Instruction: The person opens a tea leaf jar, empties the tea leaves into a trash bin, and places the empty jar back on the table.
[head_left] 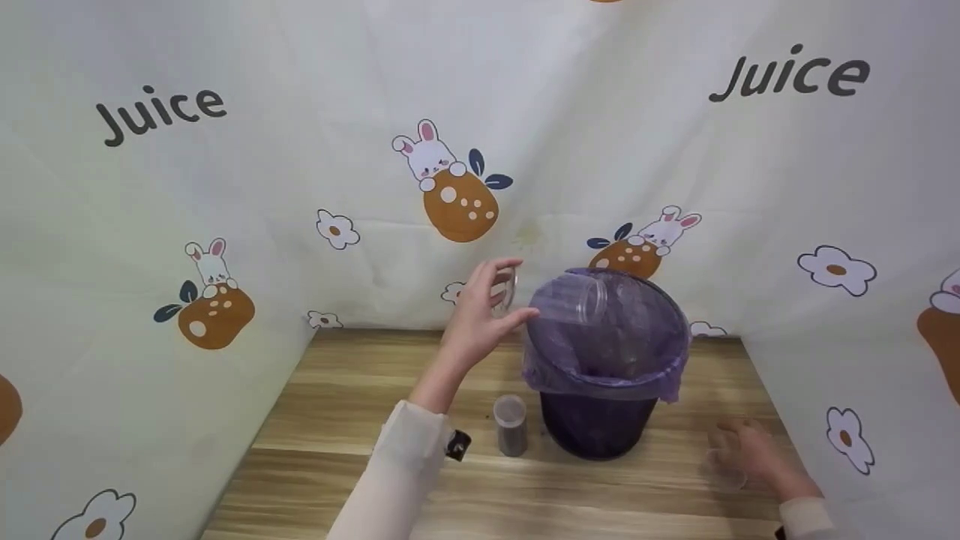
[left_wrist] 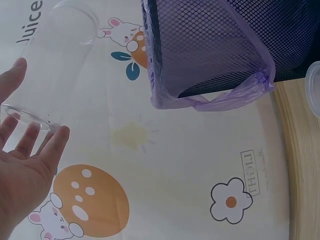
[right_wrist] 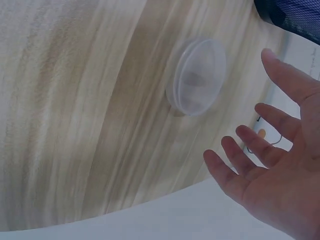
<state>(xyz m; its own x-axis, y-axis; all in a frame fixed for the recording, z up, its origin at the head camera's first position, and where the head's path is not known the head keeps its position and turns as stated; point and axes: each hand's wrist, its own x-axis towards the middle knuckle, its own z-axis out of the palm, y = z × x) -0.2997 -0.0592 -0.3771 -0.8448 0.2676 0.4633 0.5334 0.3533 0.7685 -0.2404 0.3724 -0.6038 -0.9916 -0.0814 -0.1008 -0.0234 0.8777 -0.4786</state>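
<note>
My left hand [head_left: 474, 319] holds a clear plastic jar [head_left: 559, 300] by one end, between thumb and fingers. The jar lies nearly sideways, its far end over the mouth of a dark mesh bin [head_left: 600, 427] lined with a purple bag [head_left: 630, 345]. In the left wrist view, small dark specks show inside the jar [left_wrist: 60, 65] near the held end. Low on the right, my right hand [head_left: 754, 450] has its fingers spread, holding nothing. Beside it on the table lies a round translucent lid [right_wrist: 200, 77], apart from the fingers in the right wrist view.
A small clear cylinder [head_left: 511, 427] with greyish contents stands on the wooden table [head_left: 360, 390], left of the bin. Printed cloth [head_left: 562, 172] walls in the back and both sides. A black band [head_left: 457, 445] shows at my left wrist.
</note>
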